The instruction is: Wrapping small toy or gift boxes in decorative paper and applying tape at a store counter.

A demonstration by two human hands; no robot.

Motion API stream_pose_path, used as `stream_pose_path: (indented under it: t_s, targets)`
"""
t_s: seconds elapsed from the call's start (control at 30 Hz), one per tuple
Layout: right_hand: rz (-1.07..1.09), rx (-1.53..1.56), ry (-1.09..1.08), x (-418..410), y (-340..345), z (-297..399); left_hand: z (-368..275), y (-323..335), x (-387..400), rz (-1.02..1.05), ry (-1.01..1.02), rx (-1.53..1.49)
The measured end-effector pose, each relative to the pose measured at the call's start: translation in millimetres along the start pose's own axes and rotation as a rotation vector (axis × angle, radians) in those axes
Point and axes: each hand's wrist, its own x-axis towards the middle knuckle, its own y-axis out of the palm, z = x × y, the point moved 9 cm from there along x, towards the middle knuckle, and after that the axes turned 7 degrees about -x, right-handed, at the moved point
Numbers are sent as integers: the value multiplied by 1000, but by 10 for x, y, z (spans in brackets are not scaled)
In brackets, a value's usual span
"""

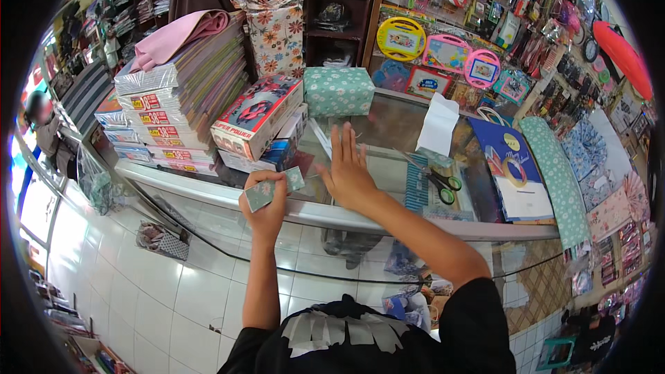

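My left hand (264, 198) grips a folded strip of green daisy-print paper (274, 188) at the near edge of the glass counter (306, 210). With its fingers apart, my right hand (347, 171) is over the counter top and holds nothing visible; whether it touches the glass is unclear. Beyond it stands a box wrapped in green daisy paper (337, 92). Right of my right hand lie scissors with black and green handles (441, 182) and a white sheet of paper (438, 123). A roll of tape (514, 173) rests on a blue and white paper bag (511, 166). Cut strips of tape hang on my black shirt.
Tall stacks of packaged goods (166, 109) and a toy box (257, 117) stand at the left. A roll of green daisy paper (556, 182) lies across the counter's right end. Behind are a floral-wrapped package (275, 36) and hanging toys. A person is at the far left.
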Motion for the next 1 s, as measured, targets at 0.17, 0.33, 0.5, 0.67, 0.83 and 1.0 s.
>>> stream_pose_path:
  t_s: [0.17,0.33,0.5,0.67,0.83,1.0]
  targets:
    - [-133,465,-114,481,-231,-99,17,-88,22,-23,-26,-97]
    - [65,121,-258,-131,-442,66,93,-182,-20,56,-23,-48]
    - [-51,-197,-240,45,-301,75,80,-121,-25,94,-42,-61]
    - [183,375,-169,-108,-722,-76,56,-168,-14,22,-73,-135]
    - [654,420,-8,-607,-119,-302,96,-115,-21,1,-49,-93]
    - [38,732,-175,-685,-651,-22,77,-195,-4,-28,-104,-78]
